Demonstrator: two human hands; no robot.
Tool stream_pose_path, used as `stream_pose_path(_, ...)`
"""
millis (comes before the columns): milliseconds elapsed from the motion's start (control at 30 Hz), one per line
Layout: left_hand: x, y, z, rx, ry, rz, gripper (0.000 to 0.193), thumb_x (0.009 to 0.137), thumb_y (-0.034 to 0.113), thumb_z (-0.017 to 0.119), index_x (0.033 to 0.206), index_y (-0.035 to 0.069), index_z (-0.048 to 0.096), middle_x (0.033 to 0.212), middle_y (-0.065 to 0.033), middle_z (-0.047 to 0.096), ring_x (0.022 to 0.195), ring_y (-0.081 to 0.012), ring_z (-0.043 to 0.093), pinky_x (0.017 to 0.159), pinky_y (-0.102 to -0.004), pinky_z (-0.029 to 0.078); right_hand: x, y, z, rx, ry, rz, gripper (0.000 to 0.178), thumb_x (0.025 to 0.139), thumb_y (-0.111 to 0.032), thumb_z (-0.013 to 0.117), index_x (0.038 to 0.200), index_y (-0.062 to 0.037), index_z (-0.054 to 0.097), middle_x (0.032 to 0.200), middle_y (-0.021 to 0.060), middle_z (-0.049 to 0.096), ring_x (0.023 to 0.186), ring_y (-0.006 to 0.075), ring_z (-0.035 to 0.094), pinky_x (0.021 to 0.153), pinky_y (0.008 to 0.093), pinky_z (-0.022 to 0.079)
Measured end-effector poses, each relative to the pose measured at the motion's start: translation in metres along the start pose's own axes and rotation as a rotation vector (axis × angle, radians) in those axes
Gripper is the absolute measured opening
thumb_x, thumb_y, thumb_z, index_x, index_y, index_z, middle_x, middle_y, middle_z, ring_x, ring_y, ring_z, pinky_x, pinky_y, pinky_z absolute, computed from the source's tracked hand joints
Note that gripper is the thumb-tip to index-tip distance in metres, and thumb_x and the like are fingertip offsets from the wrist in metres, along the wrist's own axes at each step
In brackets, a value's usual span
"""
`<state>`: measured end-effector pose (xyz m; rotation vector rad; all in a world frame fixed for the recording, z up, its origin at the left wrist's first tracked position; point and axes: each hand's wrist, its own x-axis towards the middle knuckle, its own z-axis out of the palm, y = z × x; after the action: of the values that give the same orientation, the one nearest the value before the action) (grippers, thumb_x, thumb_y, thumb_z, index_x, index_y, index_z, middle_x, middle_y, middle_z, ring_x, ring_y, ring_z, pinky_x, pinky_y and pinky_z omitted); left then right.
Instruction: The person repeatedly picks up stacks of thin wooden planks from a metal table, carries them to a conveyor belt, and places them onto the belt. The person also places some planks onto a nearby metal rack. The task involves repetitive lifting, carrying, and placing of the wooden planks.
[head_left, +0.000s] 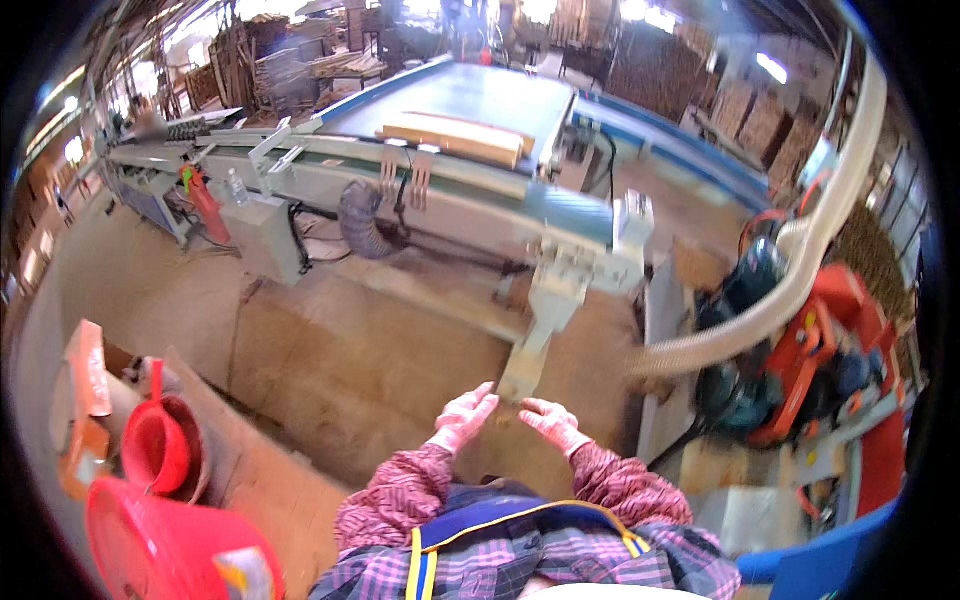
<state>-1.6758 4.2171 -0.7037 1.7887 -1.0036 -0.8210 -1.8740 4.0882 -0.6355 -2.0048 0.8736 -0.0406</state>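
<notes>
My left hand (466, 415), in a pinkish glove, reaches forward with fingers stretched out and nothing seen in it. Opposite it is my right hand (552, 422), gloved alike, its fingers extended toward the left and also holding nothing that I can see. Between and just beyond them lies the lower end of a pale sloping chute (530, 355) that comes down from the machine. Whether the fingertips touch the chute cannot be told. Farther off, light wooden boards (455, 138) lie on the long conveyor machine (320, 150).
Red buckets (185, 545) and a red plastic scoop (155, 450) stand at the lower left beside a brown board (250, 440). A pale flexible hose (770, 315) curves down at the right, near orange-red machinery (830, 330). A grey duct (360, 220) hangs under the conveyor.
</notes>
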Motion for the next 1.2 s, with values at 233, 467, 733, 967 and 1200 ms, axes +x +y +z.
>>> stream_pose_path(233,0.163,0.021,-0.101,-0.072,0.205,0.191,0.048,0.096,0.027,0.066,0.14,0.008,0.057,0.123,-0.0144,0.068,0.113,-0.0222,0.064,0.1,-0.0324,0.048,0.227,-0.018,-0.174,-0.136,0.611,-0.262,0.044,0.09,-0.03,0.071,0.125,-0.0038,0.066,0.129,0.0166,0.065,0.122,0.029,0.06,0.104,0.0368,0.047)
stream_pose_path(467,0.319,0.079,-0.259,0.2,0.649,0.439,0.04,0.091,0.015,0.07,0.129,0.004,0.065,0.118,-0.0175,0.069,0.105,-0.0316,0.066,0.094,-0.0381,0.053,0.51,-0.139,-0.308,-0.464,0.799,-0.471,0.048,0.091,-0.037,0.067,0.126,-0.0046,0.065,0.127,0.0155,0.065,0.119,0.0321,0.06,0.103,0.04,0.044)
stream_pose_path(733,0.507,0.192,-0.347,0.621,0.508,0.675,0.044,0.086,0.016,0.073,0.127,0.002,0.065,0.119,-0.0174,0.068,0.111,-0.0363,0.063,0.097,-0.0438,0.05,0.773,-0.261,-0.361,-0.832,0.308,-0.081,0.07,0.098,-0.066,0.041,0.147,-0.0171,0.048,0.142,0.0099,0.057,0.136,0.0287,0.046,0.109,0.0487,0.031)
stream_pose_path(967,0.675,0.211,-0.369,1.012,0.123,0.691,0.064,0.078,0.031,0.078,0.134,0.01,0.057,0.139,-0.0164,0.054,0.131,-0.0379,0.05,0.111,-0.0474,0.041,0.909,-0.248,-0.368,-0.822,0.128,-0.103,0.078,0.096,-0.072,0.034,0.153,-0.0187,0.04,0.141,0.0167,0.056,0.133,0.032,0.052,0.111,0.0456,0.036)
stream_pose_path(1200,0.741,0.219,-0.359,1.201,-0.147,0.509,0.084,0.08,0.051,0.074,0.151,0.018,0.041,0.155,-0.0165,0.039,0.145,-0.0373,0.033,0.121,-0.0493,0.025,0.901,-0.301,-0.328,-0.753,0.025,-0.107,0.078,0.097,-0.071,0.031,0.153,-0.0174,0.039,0.137,0.0203,0.059,0.13,0.0336,0.054,0.11,0.0469,0.036)
